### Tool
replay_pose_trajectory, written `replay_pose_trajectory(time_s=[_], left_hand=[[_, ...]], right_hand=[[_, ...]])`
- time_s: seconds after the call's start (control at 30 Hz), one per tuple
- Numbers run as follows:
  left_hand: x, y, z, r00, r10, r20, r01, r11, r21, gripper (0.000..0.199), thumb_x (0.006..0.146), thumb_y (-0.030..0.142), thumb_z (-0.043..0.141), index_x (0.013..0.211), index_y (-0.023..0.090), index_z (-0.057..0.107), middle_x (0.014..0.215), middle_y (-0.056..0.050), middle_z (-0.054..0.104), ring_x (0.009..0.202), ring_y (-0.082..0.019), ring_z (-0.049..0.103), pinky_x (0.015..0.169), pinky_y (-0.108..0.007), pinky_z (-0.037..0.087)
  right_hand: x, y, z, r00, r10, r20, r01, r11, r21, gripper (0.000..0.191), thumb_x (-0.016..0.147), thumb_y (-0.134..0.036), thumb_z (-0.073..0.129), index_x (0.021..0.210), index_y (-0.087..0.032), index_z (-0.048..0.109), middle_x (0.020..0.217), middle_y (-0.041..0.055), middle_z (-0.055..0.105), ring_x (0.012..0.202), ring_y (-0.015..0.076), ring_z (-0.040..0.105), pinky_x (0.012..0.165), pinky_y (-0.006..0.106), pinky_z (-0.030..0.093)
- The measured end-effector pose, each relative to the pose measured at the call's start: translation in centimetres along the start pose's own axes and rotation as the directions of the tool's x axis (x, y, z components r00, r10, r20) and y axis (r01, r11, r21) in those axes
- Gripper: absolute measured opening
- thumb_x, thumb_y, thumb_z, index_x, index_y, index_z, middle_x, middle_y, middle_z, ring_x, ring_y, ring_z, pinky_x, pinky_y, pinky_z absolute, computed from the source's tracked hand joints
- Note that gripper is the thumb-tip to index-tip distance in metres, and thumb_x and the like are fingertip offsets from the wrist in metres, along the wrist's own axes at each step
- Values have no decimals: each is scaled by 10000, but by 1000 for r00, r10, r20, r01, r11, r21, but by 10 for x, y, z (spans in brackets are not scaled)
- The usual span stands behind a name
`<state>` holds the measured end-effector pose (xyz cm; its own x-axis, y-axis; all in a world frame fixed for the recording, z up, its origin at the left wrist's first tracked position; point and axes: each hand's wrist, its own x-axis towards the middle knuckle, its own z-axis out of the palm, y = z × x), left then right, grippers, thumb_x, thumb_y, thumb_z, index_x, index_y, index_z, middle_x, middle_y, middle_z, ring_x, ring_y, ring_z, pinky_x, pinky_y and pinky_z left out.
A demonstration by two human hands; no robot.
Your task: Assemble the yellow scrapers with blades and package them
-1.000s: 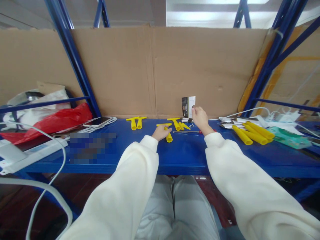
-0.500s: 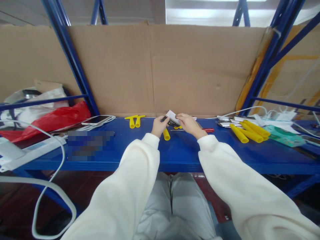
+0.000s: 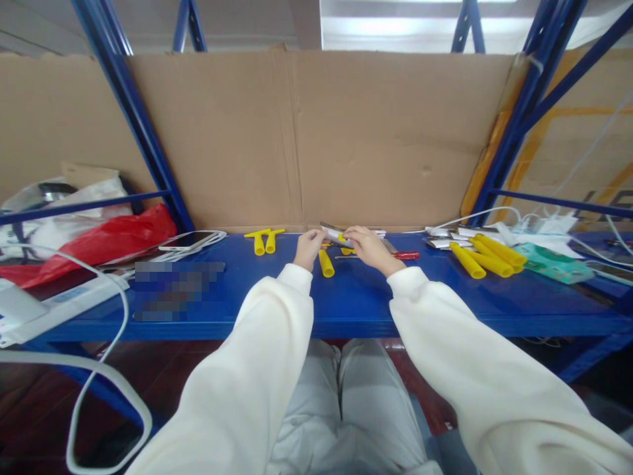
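A small flat piece (image 3: 335, 235), dark along the edge with a whitish face, is held in my right hand (image 3: 370, 249), fingers closed on its right end. My left hand (image 3: 308, 248) is pinched at the piece's left edge; what lies between those fingertips is too small to make out. Below the hands a yellow tube-shaped handle (image 3: 326, 265) lies on the blue table (image 3: 277, 297), its open end toward me. Beside my right hand lies a red-handled tool (image 3: 407, 255), seemingly a screwdriver with a thin shaft reaching left. More yellow shows under the held piece.
Two yellow T-shaped pieces (image 3: 264, 241) stand to the left. At right are several yellow tubes (image 3: 489, 257), white-and-dark flat pieces (image 3: 445, 239) and a green packet (image 3: 554, 262). A phone with cable (image 3: 192, 241), a power strip (image 3: 64, 307) and a red bag (image 3: 113, 237) occupy the left. Cardboard (image 3: 395, 138) walls the back.
The held piece has tilted, its whitish face now lying flatter. My left hand has shifted slightly left, its fingers drawn back toward the piece's edge. The view has turned a little right.
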<state>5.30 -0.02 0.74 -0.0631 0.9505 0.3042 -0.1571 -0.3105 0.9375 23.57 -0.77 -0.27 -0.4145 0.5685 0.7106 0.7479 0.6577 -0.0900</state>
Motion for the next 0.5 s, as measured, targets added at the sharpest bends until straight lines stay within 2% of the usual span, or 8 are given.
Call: replay_pose_trajectory(time_s=[0.1, 0.17, 0.23, 0.3, 0.4, 0.5], left_hand=[[2, -1, 0, 1000, -13, -12, 12, 995, -99, 165, 725, 159, 722, 614, 153, 600, 624, -2, 648, 699, -147, 674, 670, -250, 544], [1, -1, 0, 1000, -17, -13, 15, 988, -156, 175, 720, 116, 706, 602, 152, 582, 626, 2, 642, 726, -149, 681, 734, -281, 562], [0, 0, 0, 1000, -24, -2, 23, 980, -199, 192, 724, 84, 688, 593, 152, 565, 621, 4, 636, 749, -154, 689, 792, -316, 569], [0, 0, 0, 999, -27, 21, 31, 975, -222, 196, 730, 67, 674, 595, 151, 560, 625, 0, 636, 775, -162, 695, 832, -346, 569], [-1, 0, 0, 999, -15, 42, 24, 972, -233, 178, 750, 65, 648, 620, 150, 562, 662, -14, 653, 820, -168, 699, 869, -365, 563], [1, -1, -1, 999, -18, -39, 11, 983, -182, 151, 743, 72, 651, 663, 157, 555, 722, -29, 663, 836, -180, 698, 854, -367, 562]], right_hand=[[2, 12, 5, 983, 106, -151, -89, 990, 113, 320, 915, -157, 396, 1059, -201, 678, 1131, 117, 666, 1090, 244, 583, 961, 415, 453], [3, 20, 8, 946, 213, -244, -173, 969, 175, 255, 913, -231, 443, 1027, -198, 669, 1088, 119, 669, 1055, 247, 589, 952, 417, 457], [4, 26, 9, 904, 326, -278, -261, 933, 246, 214, 886, -314, 511, 958, -188, 668, 1032, 120, 673, 1000, 248, 598, 929, 416, 467], [4, 29, 10, 874, 418, -247, -331, 885, 327, 222, 854, -380, 556, 841, -186, 663, 940, 104, 676, 920, 238, 606, 888, 406, 482], [4, 26, 8, 850, 494, -182, -376, 812, 446, 290, 805, -461, 605, 696, -194, 632, 786, 52, 653, 809, 210, 605, 803, 370, 498], [4, 17, 3, 835, 541, -99, -392, 713, 581, 347, 738, -533, 661, 660, -197, 621, 654, 3, 607, 686, 174, 583, 660, 309, 490]])
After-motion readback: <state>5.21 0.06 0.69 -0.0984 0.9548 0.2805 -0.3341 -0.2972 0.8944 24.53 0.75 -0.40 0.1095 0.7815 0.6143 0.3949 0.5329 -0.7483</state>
